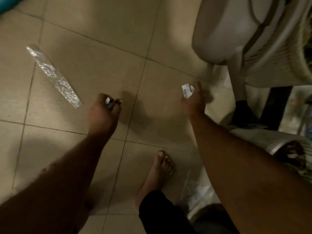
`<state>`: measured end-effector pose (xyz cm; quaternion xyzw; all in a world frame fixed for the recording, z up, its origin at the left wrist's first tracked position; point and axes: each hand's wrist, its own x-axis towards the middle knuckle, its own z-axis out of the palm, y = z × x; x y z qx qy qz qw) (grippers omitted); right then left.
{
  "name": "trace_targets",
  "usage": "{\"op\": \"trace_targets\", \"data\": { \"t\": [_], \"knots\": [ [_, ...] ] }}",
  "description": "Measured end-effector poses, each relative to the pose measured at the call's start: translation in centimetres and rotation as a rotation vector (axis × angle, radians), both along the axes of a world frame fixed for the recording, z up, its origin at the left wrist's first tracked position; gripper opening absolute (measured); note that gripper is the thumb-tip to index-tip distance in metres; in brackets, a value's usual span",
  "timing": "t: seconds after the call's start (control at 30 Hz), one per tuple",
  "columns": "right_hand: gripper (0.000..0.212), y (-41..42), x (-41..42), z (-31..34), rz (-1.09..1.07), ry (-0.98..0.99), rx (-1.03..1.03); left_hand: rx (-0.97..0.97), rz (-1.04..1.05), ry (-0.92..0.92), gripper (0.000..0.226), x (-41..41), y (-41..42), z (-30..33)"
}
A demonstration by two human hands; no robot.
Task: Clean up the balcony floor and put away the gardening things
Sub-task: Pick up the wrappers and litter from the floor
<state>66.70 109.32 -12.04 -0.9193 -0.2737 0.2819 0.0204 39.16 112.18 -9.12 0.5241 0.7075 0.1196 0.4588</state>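
Both my arms reach down toward the beige tiled floor [94,53]. My left hand [103,114] grips a few small scraps, one white and one with a yellow tip [111,102]. My right hand [194,102] pinches a crumpled white paper label with a barcode [186,90] just above the tiles. A long strip of clear crinkled plastic wrapper [54,76] lies flat on the floor to the left of my left hand.
A white plastic chair [236,31] stands at the upper right, its legs close to my right hand. A woven basket [300,53] sits behind it. My bare foot [157,173] is planted at the bottom middle. Clear plastic [199,191] lies near the lower right.
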Motion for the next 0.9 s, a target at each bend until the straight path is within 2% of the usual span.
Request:
{"op": "trace_targets", "data": {
  "t": [0.1,0.17,0.27,0.4,0.53,0.63,0.77,0.9],
  "knots": [
    [0.047,0.5,0.4,-1.0,0.141,-0.055,0.036,-0.002,0.127,-0.085,0.010,-0.3,2.4,-0.2],
    [0.024,0.7,-0.4,-1.5,0.243,-0.047,0.063,0.046,0.185,-0.057,0.011,-1.1,3.7,0.0],
    [0.011,0.9,-3.6,-1.1,0.309,0.014,0.081,0.077,0.253,0.045,0.027,-2.9,4.1,0.4],
    [0.019,2.7,-11.1,1.4,0.327,0.138,0.257,-0.023,0.315,0.153,0.039,-6.4,3.1,0.7],
    [0.023,5.4,-19.3,3.3,0.461,0.278,0.330,-0.090,0.353,0.214,0.046,-9.7,2.4,1.6],
    [0.026,8.4,-25.1,3.3,0.584,0.341,0.383,-0.071,0.403,0.261,0.052,-13.0,3.6,2.1],
    [0.013,11.4,-29.3,1.4,0.658,0.374,0.332,-0.006,0.445,0.306,0.055,-18.0,5.8,1.4],
    [0.034,12.4,-31.1,-1.0,0.649,0.356,0.290,0.043,0.459,0.341,0.050,-22.6,7.9,0.2]
  ]
}}
